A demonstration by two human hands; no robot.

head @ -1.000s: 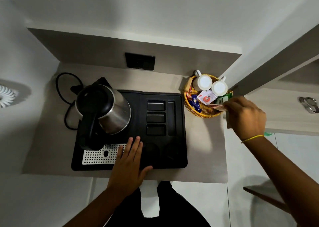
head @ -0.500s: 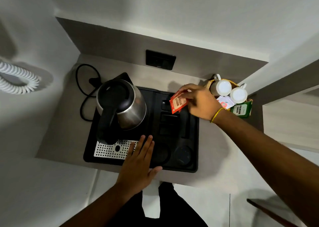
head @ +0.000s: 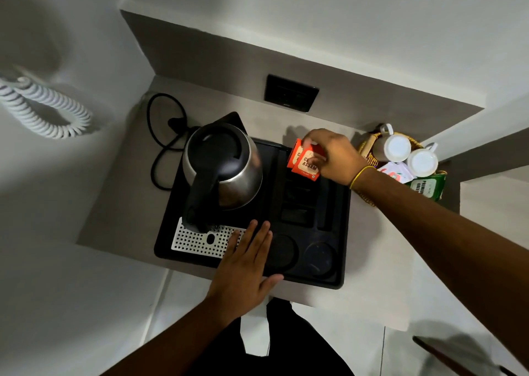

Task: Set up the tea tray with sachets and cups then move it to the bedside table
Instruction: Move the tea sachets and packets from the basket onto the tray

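Observation:
A black tea tray (head: 342, 232) lies on a grey counter and carries a steel kettle (head: 226, 169) at its left. My right hand (head: 329, 155) pinches two orange Assam tea sachets (head: 305, 165) over the rearmost slot of the tray. My left hand (head: 246, 264) rests flat, fingers spread, on the tray's front edge beside the perforated drip grid (head: 197, 239). At the right a wicker basket (head: 369, 158) holds two white cups (head: 396, 146) (head: 422, 161), a white sachet (head: 396, 172) and a green sachet (head: 426, 188).
The kettle's black cord (head: 163, 146) loops on the counter behind it, below a dark wall socket (head: 290, 92). A coiled white cable (head: 43, 109) hangs on the left wall. Two round cup recesses (head: 320, 257) sit at the tray's front right.
My right hand left the basket with the orange sachets and carried them leftward over the tray's slots. The left hand stayed flat on the tray. The view shifted left.

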